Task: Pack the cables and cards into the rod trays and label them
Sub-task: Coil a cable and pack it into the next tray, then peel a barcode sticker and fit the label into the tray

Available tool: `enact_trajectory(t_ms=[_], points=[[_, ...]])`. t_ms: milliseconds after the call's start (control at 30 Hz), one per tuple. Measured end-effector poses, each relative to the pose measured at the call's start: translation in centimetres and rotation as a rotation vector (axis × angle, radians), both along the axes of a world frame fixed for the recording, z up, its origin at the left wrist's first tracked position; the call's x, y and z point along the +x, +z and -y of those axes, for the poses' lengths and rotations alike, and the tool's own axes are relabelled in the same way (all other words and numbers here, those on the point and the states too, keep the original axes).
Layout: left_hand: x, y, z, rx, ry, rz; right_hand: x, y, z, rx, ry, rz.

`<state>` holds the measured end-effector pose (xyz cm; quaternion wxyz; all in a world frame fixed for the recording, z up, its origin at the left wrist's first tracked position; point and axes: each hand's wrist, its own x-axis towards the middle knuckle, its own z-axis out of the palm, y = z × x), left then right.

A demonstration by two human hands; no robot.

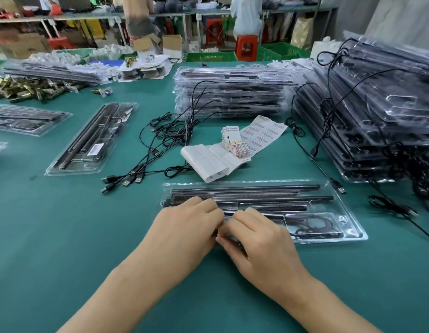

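A clear plastic rod tray lies in front of me with black rods in its slots and a coiled black cable in its right pocket. My left hand and my right hand meet over the tray's left half, fingers curled and pinching something small between them; what it is stays hidden. Behind the tray lie a banded bundle of cards, a barcode label sheet and white backing paper. Loose USB cables sprawl to the left.
Tall stacks of filled trays stand at the back centre and at the right, cables trailing from them. A labelled tray lies at the left. Brass hardware is heaped at the far left. People stand by benches behind.
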<state>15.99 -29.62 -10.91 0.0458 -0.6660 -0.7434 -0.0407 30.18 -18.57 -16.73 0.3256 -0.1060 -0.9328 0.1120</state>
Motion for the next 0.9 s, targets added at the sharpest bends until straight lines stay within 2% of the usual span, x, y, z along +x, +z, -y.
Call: enact_trajectory(t_ms=[100, 167, 200, 267, 333, 400, 467, 600, 767, 900], points=[[-1.9, 1.6, 0.2, -0.207, -0.003, 0.133, 0.1, 0.0, -0.1, -0.013, 0.010, 0.014], [-3.0, 3.1, -0.4, -0.251, -0.017, 0.263, 0.1, 0.1, 0.0, -0.006, 0.013, 0.021], [-3.4, 3.7, -1.0, -0.192, 0.012, 0.333, 0.1, 0.1, 0.0, -0.006, 0.018, 0.026], [-4.2, 4.4, -3.5, 0.052, 0.096, 0.420, 0.2, 0.1, -0.1, -0.010, 0.030, 0.034], [-5.0, 4.4, -7.2, 0.267, 0.168, 0.437, 0.2, 0.2, -0.3, -0.014, 0.041, 0.037], [-5.5, 4.1, -10.8, 0.344, 0.231, 0.417, 0.2, 0.1, -0.3, -0.023, 0.057, 0.017], [-6.0, 3.3, -14.3, 0.307, 0.275, 0.347, 0.1, -0.1, -0.4, -0.052, 0.088, -0.025], [-6.8, 1.4, -18.5, 0.097, 0.305, 0.214, 0.1, -0.3, -0.7, -0.127, 0.097, -0.080], [-8.2, 0.4, -19.4, 0.077, 0.332, 0.397, 0.3, 0.5, -1.6, -0.246, 0.064, -0.150], [-9.5, 0.6, -19.5, 0.068, 0.288, 0.528, 0.9, 2.9, -3.6, -0.449, 0.018, -0.076]])
